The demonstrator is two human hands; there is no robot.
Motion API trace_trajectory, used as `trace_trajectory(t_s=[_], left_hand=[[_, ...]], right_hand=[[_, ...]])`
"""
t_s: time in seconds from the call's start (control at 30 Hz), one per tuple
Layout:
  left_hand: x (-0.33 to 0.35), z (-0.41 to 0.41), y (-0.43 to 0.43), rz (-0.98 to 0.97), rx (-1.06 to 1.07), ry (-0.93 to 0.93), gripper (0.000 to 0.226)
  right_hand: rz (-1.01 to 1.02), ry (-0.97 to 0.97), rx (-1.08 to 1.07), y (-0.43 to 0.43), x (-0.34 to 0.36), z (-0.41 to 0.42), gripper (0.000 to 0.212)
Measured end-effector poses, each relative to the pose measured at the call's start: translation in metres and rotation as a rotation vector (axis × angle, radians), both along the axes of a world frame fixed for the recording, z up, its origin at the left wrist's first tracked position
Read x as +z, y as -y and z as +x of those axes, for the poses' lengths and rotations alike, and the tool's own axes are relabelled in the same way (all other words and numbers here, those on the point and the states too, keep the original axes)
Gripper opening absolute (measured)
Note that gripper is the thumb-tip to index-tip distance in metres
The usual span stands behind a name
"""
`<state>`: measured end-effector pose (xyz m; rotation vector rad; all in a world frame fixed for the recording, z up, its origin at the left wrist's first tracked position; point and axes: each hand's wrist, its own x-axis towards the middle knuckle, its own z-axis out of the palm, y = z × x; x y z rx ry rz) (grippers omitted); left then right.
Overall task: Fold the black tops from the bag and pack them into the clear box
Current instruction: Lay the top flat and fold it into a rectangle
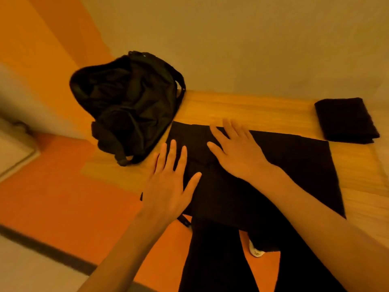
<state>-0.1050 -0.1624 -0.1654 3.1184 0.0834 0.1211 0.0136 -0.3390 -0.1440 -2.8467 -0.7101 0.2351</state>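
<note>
Two hands pressed flat with straight fingers, holding nothing: the left hand [168, 182] and the right hand [235, 152] both lay on the spread black top [273, 175] on the wooden table [242, 106]. Farther back on the left sat the black bag [130, 102], its inside too dark to see. Far right lay a folded top [345, 121].

A black top [263, 175] is spread on the wooden table [242, 106]. It is pressed flat by the left hand [168, 186] and right hand [235, 152]. A black bag [126, 102] is seen beside it.
</note>
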Motion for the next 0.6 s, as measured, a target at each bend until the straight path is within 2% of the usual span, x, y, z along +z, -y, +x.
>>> trace_trajectory(t_s=[0.1,0.17,0.3,0.5,0.6], left_hand=[[-0.012,-0.024,-0.021,-0.026,0.077,-0.041,0.083],[-0.021,-0.037,-0.028,-0.06,0.1,-0.055,0.084],[-0.029,-0.05,-0.033,-0.099,0.106,-0.005,0.083],[-0.032,-0.05,-0.031,-0.125,0.109,0.022,0.083],[-0.033,-0.051,-0.032,-0.125,0.11,0.022,0.083]], right_hand=[[-0.094,-0.018,0.128,-0.047,-0.017,0.016,0.067],[-0.126,-0.001,0.115,-0.057,-0.027,0.022,0.068],[-0.117,0.023,0.062,-0.062,-0.03,0.025,0.071],[-0.074,0.112,0.196,-0.106,-0.026,0.021,0.071],[-0.078,0.086,0.16,-0.118,-0.034,0.023,0.07]])
